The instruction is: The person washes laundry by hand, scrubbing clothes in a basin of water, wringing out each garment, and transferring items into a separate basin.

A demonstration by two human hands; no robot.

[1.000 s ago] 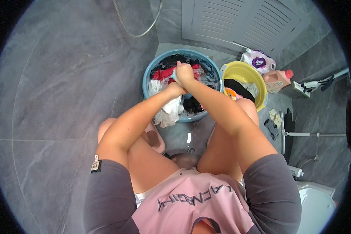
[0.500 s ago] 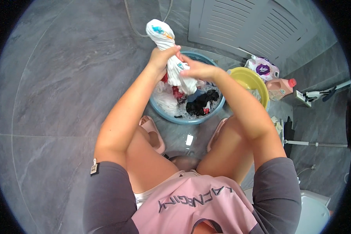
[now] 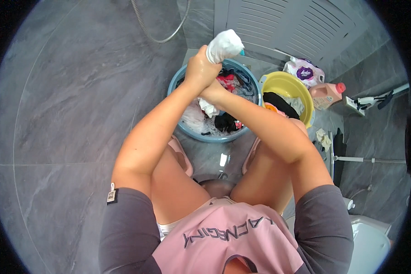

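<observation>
Over the blue basin [image 3: 223, 139] I grip a twisted white garment [image 3: 226, 44]; its exact kind is hidden by the bunching. My left hand [image 3: 201, 68] is wrapped round its upper part, with a rounded end and a bit of teal print sticking out above. My right hand [image 3: 213, 91] is closed on it lower down, against the left, its fingers mostly hidden. The loose lower end hangs below toward the basin. In the basin's sudsy water lie a black cloth [image 3: 224, 122], a red cloth [image 3: 228, 82] and a white, filmy cloth [image 3: 194, 116].
Right of the basin stands a yellow basin [image 3: 310, 102] holding black, orange and pale cloths. Beyond it are a pink jug with a red cap [image 3: 328, 95] and a white-and-purple package [image 3: 304, 73]. A grey louvred door [image 3: 283, 27] and a shower hose [image 3: 162, 40] are behind.
Both hands have turned and come close together, twisting the white garment tighter. Its upper end now leans right instead of left. More of the yellow basin's contents shows.
</observation>
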